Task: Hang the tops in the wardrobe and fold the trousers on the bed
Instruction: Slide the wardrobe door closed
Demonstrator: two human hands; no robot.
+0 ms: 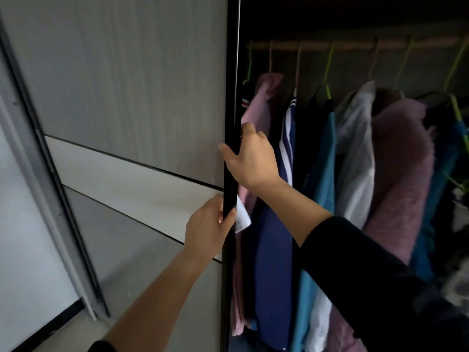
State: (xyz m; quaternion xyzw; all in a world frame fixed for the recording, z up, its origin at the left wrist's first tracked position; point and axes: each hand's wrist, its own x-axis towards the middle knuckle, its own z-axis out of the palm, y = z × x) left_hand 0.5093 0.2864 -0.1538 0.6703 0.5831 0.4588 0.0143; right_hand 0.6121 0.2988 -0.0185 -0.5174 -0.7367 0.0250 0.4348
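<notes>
A sliding wardrobe door (pixel 132 92), grey with a white band, has a black edge (pixel 231 123). My left hand (pixel 208 227) grips that edge low down, fingers curled round it. My right hand (pixel 250 158) grips the same edge higher up, thumb on the front and fingers behind. To the right, the open wardrobe shows several tops on hangers: a pink one (pixel 258 97), a navy one (pixel 272 262), a teal one (pixel 326 168), a white one (pixel 357 153) and a mauve fleecy one (pixel 401 168). They hang from a wooden rail (pixel 355 44).
Green and pink hangers (pixel 328 62) hook over the rail. A second door frame (pixel 50 174) and pale wall stand at the left. A patterned fabric (pixel 456 280) shows at the lower right edge. The wardrobe interior is dark.
</notes>
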